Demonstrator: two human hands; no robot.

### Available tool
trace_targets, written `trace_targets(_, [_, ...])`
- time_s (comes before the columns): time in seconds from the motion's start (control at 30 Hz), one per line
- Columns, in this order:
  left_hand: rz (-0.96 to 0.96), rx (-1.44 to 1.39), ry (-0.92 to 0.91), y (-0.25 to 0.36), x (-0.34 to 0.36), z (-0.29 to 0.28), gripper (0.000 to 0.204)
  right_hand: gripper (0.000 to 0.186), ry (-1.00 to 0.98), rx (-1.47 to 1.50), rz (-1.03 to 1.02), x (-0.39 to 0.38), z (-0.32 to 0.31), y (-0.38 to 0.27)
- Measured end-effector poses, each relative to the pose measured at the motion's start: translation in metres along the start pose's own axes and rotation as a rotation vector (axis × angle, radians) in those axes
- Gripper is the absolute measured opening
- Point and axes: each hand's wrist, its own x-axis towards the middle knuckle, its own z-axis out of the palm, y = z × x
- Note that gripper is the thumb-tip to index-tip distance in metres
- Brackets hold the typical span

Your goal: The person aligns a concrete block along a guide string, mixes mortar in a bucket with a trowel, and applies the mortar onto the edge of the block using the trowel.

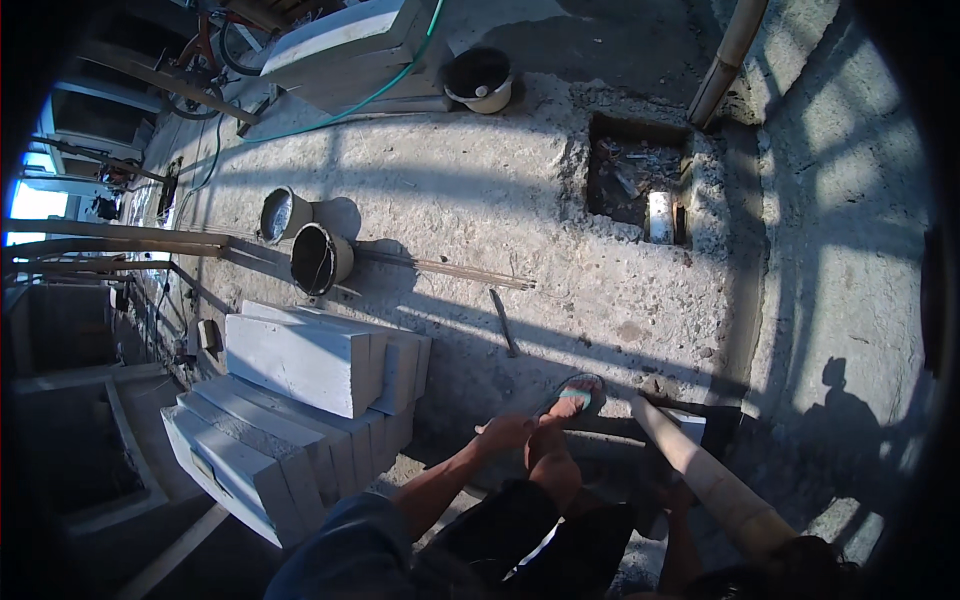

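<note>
My left hand [510, 432] is by my bent knee, its fingers curled closed. A small pale tip sticks out on its left side, but what it belongs to is unclear. Deep in shadow, my right hand [677, 494] is low beside a thick bamboo pole [715, 485]; its fingers are too dark to make out. A greyish piece [655, 524] shows just below that hand. Left of my left arm, pale grey blocks [290, 365] are stacked, some flat and some on edge. My sandalled foot [572, 396] rests on the rough ground ahead.
Two buckets [322, 259] lie tipped toward the left, near thin sticks [450, 270]. A rod-like tool [502, 322] lies ahead. At the far right, a square pit [625, 210] holds a white pipe [660, 216]. A green hose [400, 75] crosses larger blocks [345, 50] beside another bucket [480, 82].
</note>
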Motion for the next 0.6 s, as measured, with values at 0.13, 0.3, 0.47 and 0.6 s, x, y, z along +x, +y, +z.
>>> trace_targets(0.13, [0.011,0.256,-0.098,-0.047,-0.086,0.009,0.034,0.110,-0.002,0.016,0.099,-0.028,-0.012,-0.011])
trace_targets(0.3, [0.115,0.197,-0.005,-0.061,-0.142,0.024,0.039,0.118,0.054,0.059,0.194,-0.071,-0.014,-0.011])
trace_targets(0.47, [-0.311,-0.306,-0.074,0.018,-0.165,-0.013,0.055,0.123,0.120,0.124,0.306,-0.109,0.012,0.006])
trace_targets(0.6, [-0.399,-0.494,-0.044,0.070,-0.177,-0.045,0.064,0.082,0.150,0.225,0.467,-0.134,0.055,0.060])
